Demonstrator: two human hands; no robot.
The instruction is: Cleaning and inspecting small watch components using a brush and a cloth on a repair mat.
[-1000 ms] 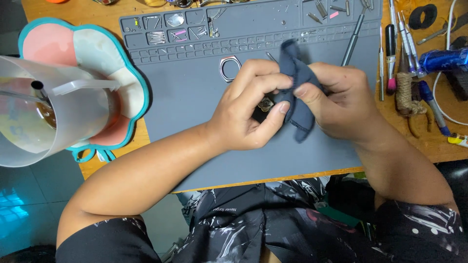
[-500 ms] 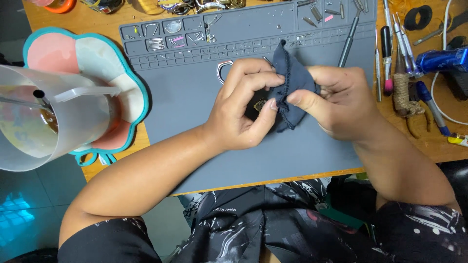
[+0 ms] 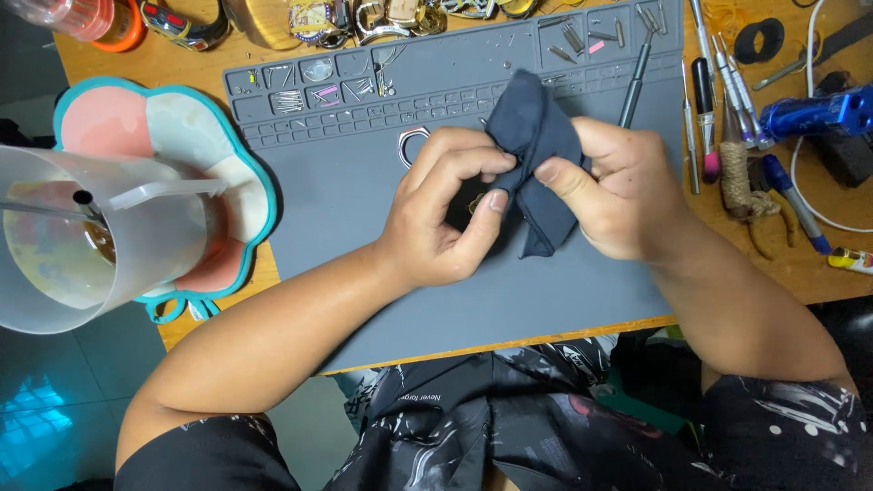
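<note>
My left hand (image 3: 446,214) curls around a small metal object (image 3: 476,202), mostly hidden between fingers and palm. My right hand (image 3: 618,186) pinches a dark blue cloth (image 3: 536,150) against that object; the cloth's top sticks up and a tail hangs below my fingers. Both hands hover over the middle of a grey work mat (image 3: 355,209). A small silver ring-shaped part (image 3: 411,145) lies on the mat just left of my left hand's knuckles.
A translucent plastic jug (image 3: 91,241) stands on a teal-rimmed flower-shaped tray (image 3: 200,136) at left. Screwdrivers and pens (image 3: 709,100), a blue tool (image 3: 818,114) and cables lie at right. Watches and metal parts (image 3: 364,16) line the far edge. Compartments with small parts (image 3: 318,86) top the mat.
My hands and the cloth have drifted slightly toward me on the mat, and my right fingers have shifted their pinch on the cloth over the object.
</note>
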